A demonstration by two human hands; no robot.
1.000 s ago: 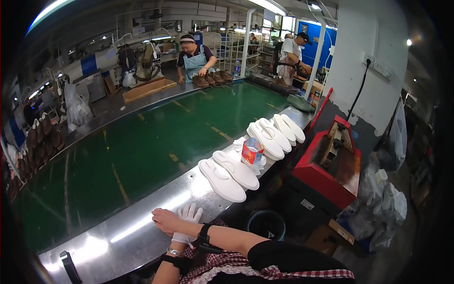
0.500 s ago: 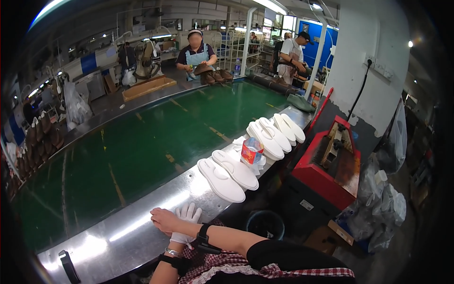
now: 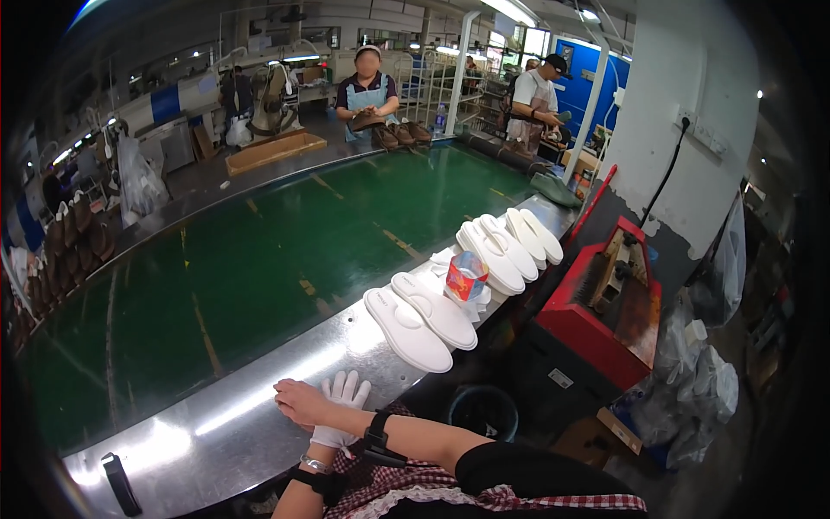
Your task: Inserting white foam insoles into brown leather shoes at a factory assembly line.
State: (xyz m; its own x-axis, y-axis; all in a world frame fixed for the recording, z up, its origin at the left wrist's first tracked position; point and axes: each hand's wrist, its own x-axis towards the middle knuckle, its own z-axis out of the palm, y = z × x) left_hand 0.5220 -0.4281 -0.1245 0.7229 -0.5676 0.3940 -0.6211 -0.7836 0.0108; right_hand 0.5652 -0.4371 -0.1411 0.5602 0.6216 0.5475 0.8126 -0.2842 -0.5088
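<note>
My left hand [image 3: 347, 391], in a white glove, lies at the near edge of the metal bench with its fingers spread. My bare right hand [image 3: 299, 404] is crossed over the left wrist, its fingers curled; whatever they may hold is hidden. Closest to the hands is a pair of white slip-on soles [image 3: 421, 322] on the metal ledge. Further along stand more white soles [image 3: 497, 253] and a pale pair [image 3: 534, 236]. Between the pairs a red and blue patterned cup [image 3: 466, 278] sits on white paper [image 3: 474, 306].
A green conveyor belt [image 3: 259, 259] runs beyond the ledge. Across it a person handles brown shoes [image 3: 400, 134]; another person works further right. A red-topped machine [image 3: 596, 303] stands at right, a dark bin [image 3: 481, 413] below the ledge. A black device [image 3: 120, 484] lies at lower left.
My hands keep their crossed pose. The view has shifted slightly. Across the belt, the person's hands have come together above the brown shoes.
</note>
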